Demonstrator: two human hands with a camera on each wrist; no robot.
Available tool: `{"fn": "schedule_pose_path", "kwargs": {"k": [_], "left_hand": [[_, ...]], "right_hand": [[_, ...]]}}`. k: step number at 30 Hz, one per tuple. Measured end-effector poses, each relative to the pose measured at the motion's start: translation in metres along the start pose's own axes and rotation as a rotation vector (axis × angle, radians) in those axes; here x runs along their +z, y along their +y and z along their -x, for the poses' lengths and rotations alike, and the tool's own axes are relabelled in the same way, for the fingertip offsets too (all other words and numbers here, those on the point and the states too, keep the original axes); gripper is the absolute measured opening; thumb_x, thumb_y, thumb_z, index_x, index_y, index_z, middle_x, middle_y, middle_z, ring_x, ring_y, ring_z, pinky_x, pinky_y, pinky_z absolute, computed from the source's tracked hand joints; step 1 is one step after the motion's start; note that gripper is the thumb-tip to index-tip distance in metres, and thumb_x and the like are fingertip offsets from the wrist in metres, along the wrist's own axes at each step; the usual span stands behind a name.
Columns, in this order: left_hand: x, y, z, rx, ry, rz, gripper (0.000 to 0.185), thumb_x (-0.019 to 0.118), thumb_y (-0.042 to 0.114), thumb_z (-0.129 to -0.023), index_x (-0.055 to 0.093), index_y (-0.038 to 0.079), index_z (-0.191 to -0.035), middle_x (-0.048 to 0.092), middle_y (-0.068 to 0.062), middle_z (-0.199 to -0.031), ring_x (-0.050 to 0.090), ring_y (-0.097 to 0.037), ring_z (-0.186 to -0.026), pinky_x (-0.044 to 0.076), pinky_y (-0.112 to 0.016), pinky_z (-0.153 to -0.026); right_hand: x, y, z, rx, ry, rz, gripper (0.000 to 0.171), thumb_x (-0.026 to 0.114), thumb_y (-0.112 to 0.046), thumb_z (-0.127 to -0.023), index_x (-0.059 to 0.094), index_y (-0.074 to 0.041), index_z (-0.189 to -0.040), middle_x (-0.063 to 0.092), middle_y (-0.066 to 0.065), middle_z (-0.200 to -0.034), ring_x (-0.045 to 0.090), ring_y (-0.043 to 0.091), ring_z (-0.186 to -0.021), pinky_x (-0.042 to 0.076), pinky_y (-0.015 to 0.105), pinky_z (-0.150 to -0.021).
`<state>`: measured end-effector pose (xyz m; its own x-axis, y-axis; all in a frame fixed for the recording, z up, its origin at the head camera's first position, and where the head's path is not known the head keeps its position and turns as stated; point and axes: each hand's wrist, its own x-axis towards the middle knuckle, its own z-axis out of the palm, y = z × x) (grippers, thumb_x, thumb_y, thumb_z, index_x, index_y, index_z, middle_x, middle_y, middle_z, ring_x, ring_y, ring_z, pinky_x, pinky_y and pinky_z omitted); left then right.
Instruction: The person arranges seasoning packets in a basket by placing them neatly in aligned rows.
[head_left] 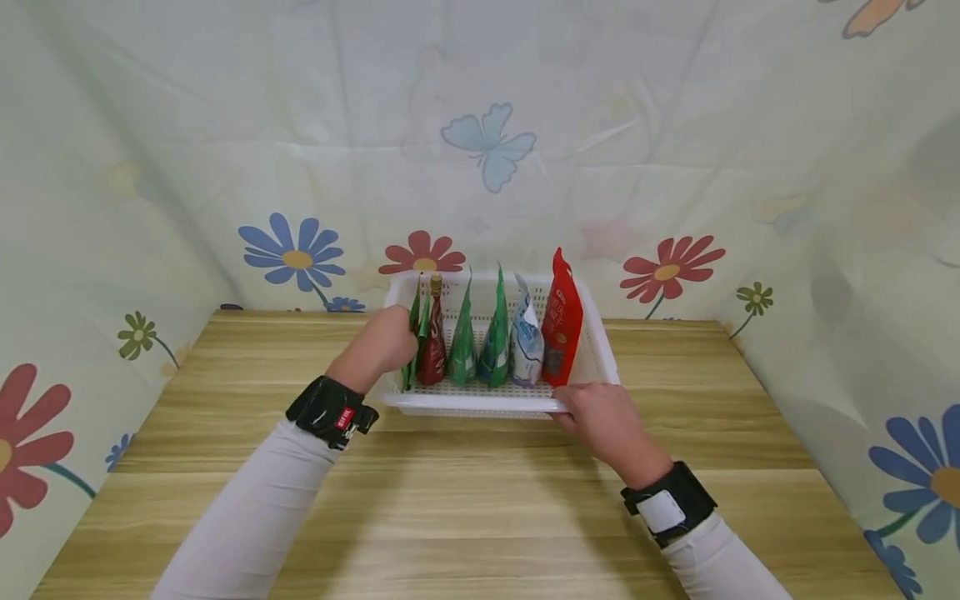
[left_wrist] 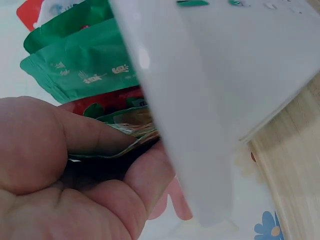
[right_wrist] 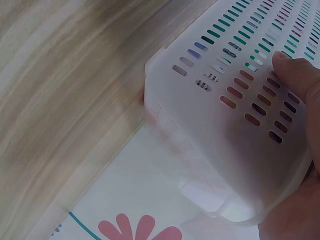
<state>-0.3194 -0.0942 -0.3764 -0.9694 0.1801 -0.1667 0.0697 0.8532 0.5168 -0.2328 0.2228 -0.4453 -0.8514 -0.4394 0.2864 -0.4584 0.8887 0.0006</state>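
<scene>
Left hand [head_left: 386, 340] pinches a green packet [left_wrist: 127, 131] between thumb and fingers [left_wrist: 150, 175], at the left end of the row inside the white basket [head_left: 480, 403]. Right hand [head_left: 603, 419] grips the basket's near right rim, thumb on the slotted wall (basket on the wooden table [head_left: 465, 500]). Other packets stand upright just right of the pinching fingers.

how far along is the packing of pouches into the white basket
Nearly done, it seems. Five pouches stand upright in the white perforated plastic basket: a dark red one, two green ones, a pale blue-white one and a tall red one. In hand: the left hand pinches a green foil pouch at the left end, while the right hand grips the front rim. No pouches lie on the wooden table.
</scene>
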Motion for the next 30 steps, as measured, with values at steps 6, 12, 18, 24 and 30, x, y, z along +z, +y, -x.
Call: {"fn": "schedule_pose_path", "kwargs": {"k": [6, 12, 18, 24, 30], "left_hand": [[0.002, -0.001, 0.000, -0.001, 0.004, 0.015, 0.020, 0.050, 0.001, -0.095, 0.061, -0.006, -0.110, 0.059, -0.015, -0.089, 0.060, -0.023, -0.071, 0.045, -0.027, -0.057], [0.003, -0.003, 0.004, 0.014, 0.022, -0.004, 0.021, 0.048, 0.000, -0.094, 0.061, -0.007, -0.109, 0.059, -0.015, -0.089, 0.059, -0.023, -0.072, 0.045, -0.028, -0.056], [0.005, -0.003, 0.005, -0.001, 0.020, 0.025, 0.028, 0.047, 0.002, -0.096, 0.058, -0.009, -0.119, 0.062, -0.019, -0.100, 0.063, -0.026, -0.076, 0.047, -0.028, -0.057], [0.003, -0.006, 0.010, -0.001, 0.028, 0.058, 0.032, 0.045, 0.008, -0.101, 0.055, -0.009, -0.126, 0.062, -0.021, -0.107, 0.064, -0.027, -0.082, 0.048, -0.027, -0.058], [-0.002, -0.008, 0.020, 0.017, 0.060, 0.084, 0.029, 0.046, 0.019, -0.105, 0.059, -0.003, -0.118, 0.060, -0.015, -0.094, 0.061, -0.022, -0.075, 0.048, -0.027, -0.059]], "right_hand": [[-0.002, 0.000, 0.000, 0.000, 0.000, 0.007, 0.029, 0.088, -0.034, -0.080, 0.078, -0.012, -0.096, 0.076, 0.003, -0.079, 0.062, 0.016, -0.062, 0.049, 0.027, -0.058], [-0.002, -0.001, -0.001, 0.006, -0.004, -0.005, 0.029, 0.089, -0.032, -0.080, 0.078, -0.012, -0.096, 0.076, 0.004, -0.080, 0.062, 0.016, -0.062, 0.050, 0.028, -0.058], [-0.001, 0.000, 0.000, -0.003, -0.007, -0.007, 0.028, 0.088, -0.033, -0.081, 0.078, -0.012, -0.096, 0.076, 0.003, -0.080, 0.062, 0.015, -0.062, 0.049, 0.027, -0.058], [-0.003, 0.000, -0.001, -0.007, 0.000, -0.018, 0.028, 0.088, -0.033, -0.081, 0.078, -0.012, -0.097, 0.076, 0.003, -0.080, 0.062, 0.015, -0.062, 0.050, 0.027, -0.058], [-0.003, -0.001, -0.001, -0.008, -0.007, -0.027, 0.028, 0.089, -0.032, -0.080, 0.077, -0.012, -0.096, 0.076, 0.003, -0.081, 0.060, 0.015, -0.062, 0.049, 0.027, -0.058]]}}
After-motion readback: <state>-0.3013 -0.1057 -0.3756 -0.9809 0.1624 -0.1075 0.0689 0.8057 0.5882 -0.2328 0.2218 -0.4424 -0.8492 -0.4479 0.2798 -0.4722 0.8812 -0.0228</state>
